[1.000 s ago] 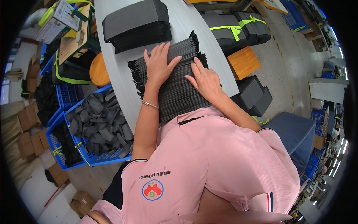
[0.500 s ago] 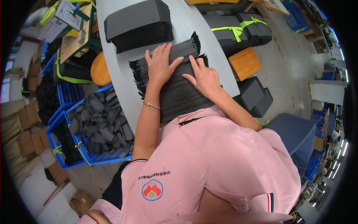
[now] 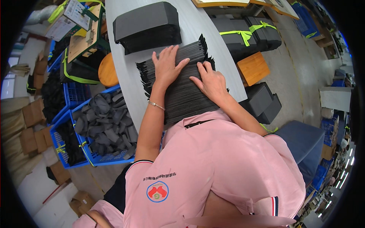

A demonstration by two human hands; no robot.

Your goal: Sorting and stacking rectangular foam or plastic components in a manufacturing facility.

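Right hand [image 3: 213, 84]: shifted slightly left, fingers part-spread on ribbed black stack [image 3: 186, 99]. Left hand [image 3: 166, 70]: splayed wide, same stack. Far left: smooth grey angular pile [image 3: 146, 24]. Table [image 3: 194, 19]: pale, grained.

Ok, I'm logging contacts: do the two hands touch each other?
No, the dark ribbed stack shows between the left hand and the right hand.

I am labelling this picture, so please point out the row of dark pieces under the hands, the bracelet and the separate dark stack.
Row of dark pieces [image 3: 185, 92]: head view, packed edges near its middle.
Bracelet [image 3: 156, 105]: head view, middle of its band.
Separate dark stack [image 3: 146, 23]: head view, its top face.
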